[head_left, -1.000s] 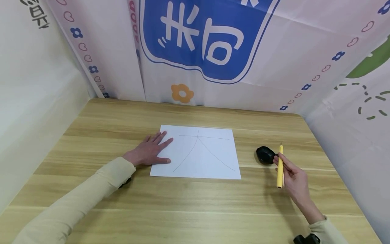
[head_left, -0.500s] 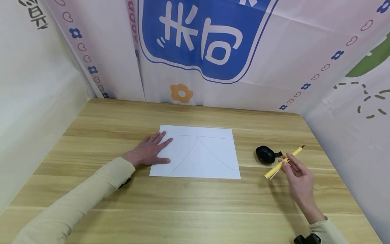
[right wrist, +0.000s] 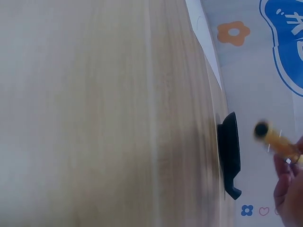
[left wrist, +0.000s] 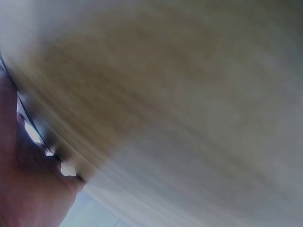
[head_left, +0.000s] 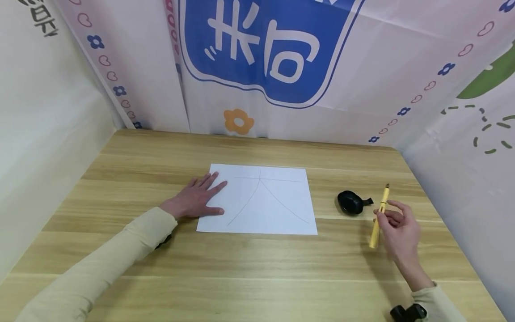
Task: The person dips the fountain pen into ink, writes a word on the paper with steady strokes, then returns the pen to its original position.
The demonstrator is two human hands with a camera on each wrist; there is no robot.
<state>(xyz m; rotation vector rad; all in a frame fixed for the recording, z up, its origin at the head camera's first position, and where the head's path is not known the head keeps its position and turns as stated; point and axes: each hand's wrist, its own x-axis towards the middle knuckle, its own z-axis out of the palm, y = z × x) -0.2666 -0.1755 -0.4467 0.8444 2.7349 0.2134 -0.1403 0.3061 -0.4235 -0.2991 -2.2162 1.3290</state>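
Observation:
My left hand (head_left: 195,197) rests with spread fingers on the left edge of a white sheet of paper (head_left: 281,203). Thin pen lines mark the sheet: a short upright stroke, a long level one and two curves that spread downward. Over the table's right side, my right hand (head_left: 400,232) pinches a yellow pen (head_left: 378,223) between thumb and fingers, its dark tip pointing away from me. The pen's blunt end shows blurred in the right wrist view. Left of that hand lies a black rounded object with a short tab (head_left: 350,202); its kind is unclear.
The wooden table (head_left: 201,277) meets a printed cloth backdrop (head_left: 338,120) at its far edge. White side walls (head_left: 52,147) stand on the left and right.
The yellow pen has swung in my right hand from upright to slanting right, then back to nearly upright. That hand has shifted slightly right. My left hand stays on the paper.

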